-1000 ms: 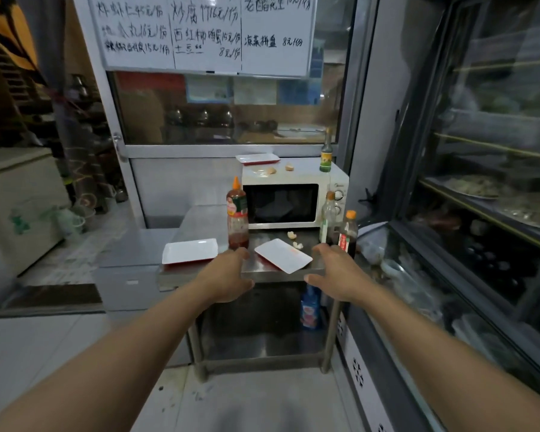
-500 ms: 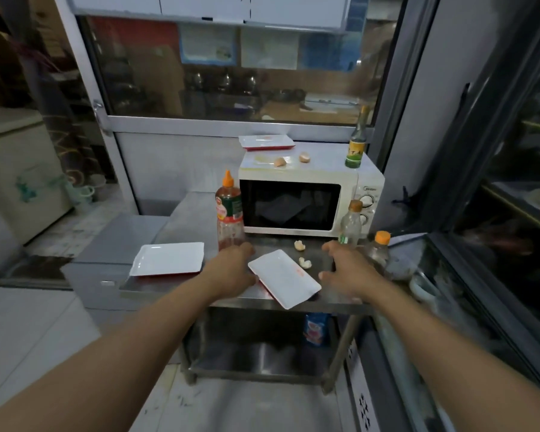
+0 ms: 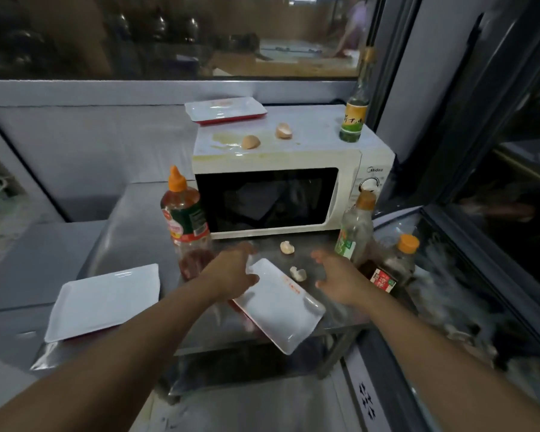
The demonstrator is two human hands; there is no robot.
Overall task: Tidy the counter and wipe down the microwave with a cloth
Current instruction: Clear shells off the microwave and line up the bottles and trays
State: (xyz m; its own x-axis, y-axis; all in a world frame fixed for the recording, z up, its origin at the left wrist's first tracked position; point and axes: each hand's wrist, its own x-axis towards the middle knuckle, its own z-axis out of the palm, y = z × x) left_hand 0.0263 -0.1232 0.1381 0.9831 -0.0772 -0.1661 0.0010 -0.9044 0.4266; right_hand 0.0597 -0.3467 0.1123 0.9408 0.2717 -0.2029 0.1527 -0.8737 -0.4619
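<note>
My left hand (image 3: pixel 231 272) is over the far left corner of the skewed white tray (image 3: pixel 278 304). The fingers are spread and loose and grip nothing; whether they touch the rim I cannot tell, as they are blurred. My right hand (image 3: pixel 337 280) hovers open too, fingers fanned, just right of the tray and apart from it.

The tray lies between my hands. Its long axis runs diagonally, from near my left fingertips back toward me and to my right, and its near corner juts past the counter (image 3: pixel 138 219) edge. My left hand is the nearer one, so I judge it takes the far end while the right comes in on the long side.

Just beyond my right fingers lie two bits of white eggshell (image 3: pixel 296 272), one beside the tray's edge. Past my left hand stands the orange-capped sauce bottle (image 3: pixel 184 219). To my right stand two more bottles (image 3: pixel 354 232).

Further on is the microwave (image 3: pixel 281 194), with a yellowish smear, two brown eggshell halves (image 3: pixel 250 141), a second tray (image 3: pixel 225 109) and a green bottle (image 3: pixel 354 120) on its top. A third tray (image 3: pixel 106 302) lies well to my left.

I see no cloth. The right-hand clutter is smeared by motion.
</note>
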